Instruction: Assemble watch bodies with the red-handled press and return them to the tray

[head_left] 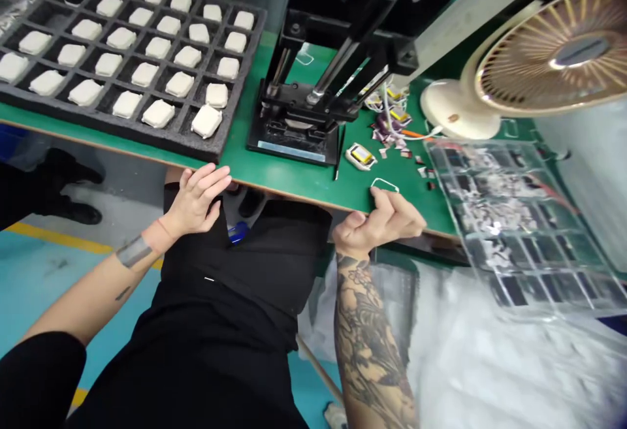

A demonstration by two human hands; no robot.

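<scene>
My left hand is open, its fingers stretched out by the table edge, just below the near right corner of a black foam tray. White rounded-square pieces sit in most of the tray's compartments. My right hand is closed at the table's front edge, its index fingertip at a thin white frame on the green table. Thumb and finger seem to touch the frame's near left corner. Just beyond lies a white casing with a yellow part inside.
A black press stands on the green table between my hands. Behind the casing are wired yellow parts and small scraps. A fan and a clear compartment tray are at the right.
</scene>
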